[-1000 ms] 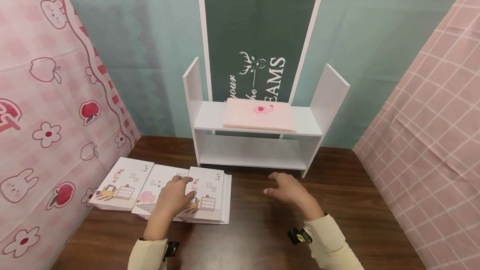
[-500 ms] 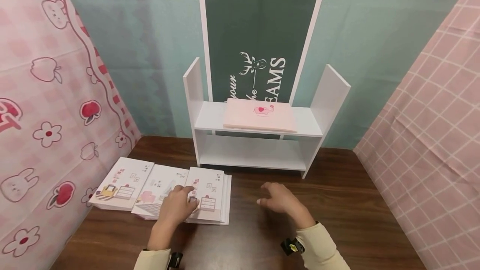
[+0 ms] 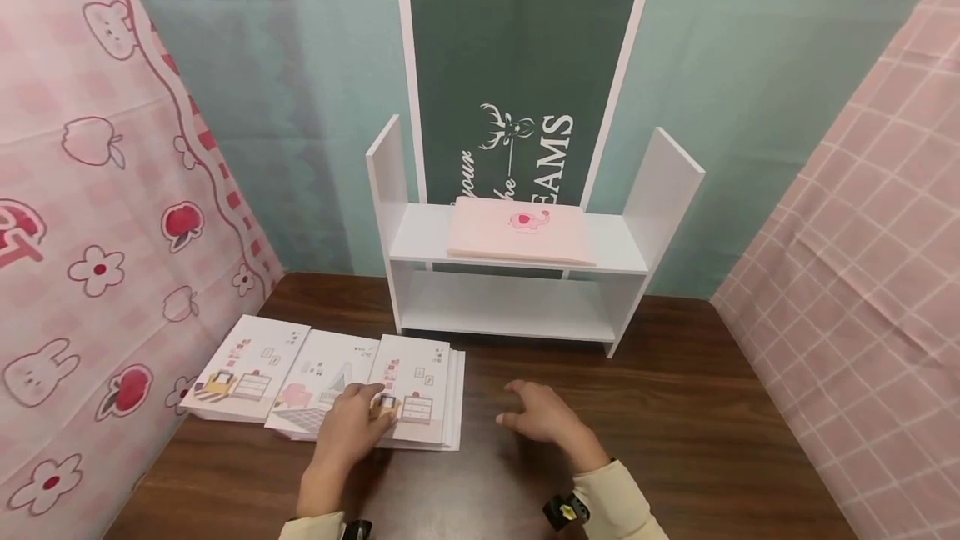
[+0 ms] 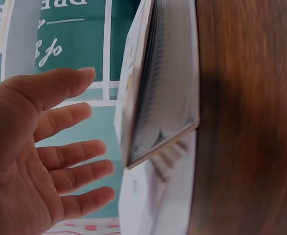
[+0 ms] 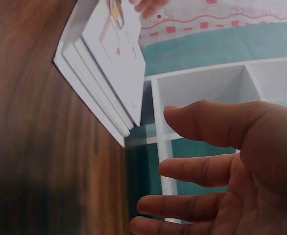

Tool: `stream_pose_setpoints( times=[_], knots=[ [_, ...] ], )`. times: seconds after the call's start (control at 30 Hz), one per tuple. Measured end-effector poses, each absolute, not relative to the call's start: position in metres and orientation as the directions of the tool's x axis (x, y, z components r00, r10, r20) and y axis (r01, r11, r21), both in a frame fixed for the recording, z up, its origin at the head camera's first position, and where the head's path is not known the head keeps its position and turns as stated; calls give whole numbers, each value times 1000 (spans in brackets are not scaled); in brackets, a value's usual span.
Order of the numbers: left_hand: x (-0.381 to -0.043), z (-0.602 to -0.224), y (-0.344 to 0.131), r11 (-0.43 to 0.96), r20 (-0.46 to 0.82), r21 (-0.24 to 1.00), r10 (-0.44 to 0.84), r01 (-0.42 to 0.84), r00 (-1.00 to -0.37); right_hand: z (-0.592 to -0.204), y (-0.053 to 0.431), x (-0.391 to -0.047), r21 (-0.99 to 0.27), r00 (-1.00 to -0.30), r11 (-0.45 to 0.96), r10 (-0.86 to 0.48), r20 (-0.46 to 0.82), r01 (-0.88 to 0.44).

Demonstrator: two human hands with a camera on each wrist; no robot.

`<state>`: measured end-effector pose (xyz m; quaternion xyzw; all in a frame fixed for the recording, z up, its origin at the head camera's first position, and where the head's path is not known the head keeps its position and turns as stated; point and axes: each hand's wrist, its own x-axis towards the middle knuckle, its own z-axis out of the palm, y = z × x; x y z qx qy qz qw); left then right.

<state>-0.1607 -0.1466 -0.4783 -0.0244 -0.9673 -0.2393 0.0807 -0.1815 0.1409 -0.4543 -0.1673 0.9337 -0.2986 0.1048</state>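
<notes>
My left hand (image 3: 348, 427) hovers over the seam between the middle stack of white books (image 3: 330, 365) and the right stack of white books (image 3: 423, 369). Its fingers are spread and loosely bent, and in the left wrist view a gap parts them from the books. Both stacks lie flat, covers up, with drawings of furniture on them. Beyond the right stack's right edge, my right hand (image 3: 546, 417) is held above the table, thumb and fingers apart, holding nothing. The right wrist view shows that stack's page edges (image 5: 97, 81) in front of the hand.
Another stack of white books (image 3: 251, 365) lies farther left. A white two-tier shelf (image 3: 510, 302) stands at the back of the brown table (image 3: 675, 423), bearing a flat pink item with an elephant (image 3: 517, 232) on its upper board. Patterned cloths hang on the sides.
My right hand has moved left and nearer to me, toward the right stack. The left hand has drawn slightly back toward me over the books. The books have not moved.
</notes>
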Motion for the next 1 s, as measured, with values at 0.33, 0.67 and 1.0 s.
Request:
stream_pose_setpoints(
  times=[0.33,0.67,1.0],
  knots=[
    [-159,-501,-135,810,269,581,-98,80,-958,-489,125,-176,-729,-925,635,-380,-8,-255],
    [-152,-508,-133,708,223,706,-235,-9,-946,-516,97,-167,-931,-968,354,-250,-2,-89],
    [-148,-512,-132,663,176,746,-281,-58,-944,-522,80,-162,-981,-971,52,-145,-192,186]
  ],
)
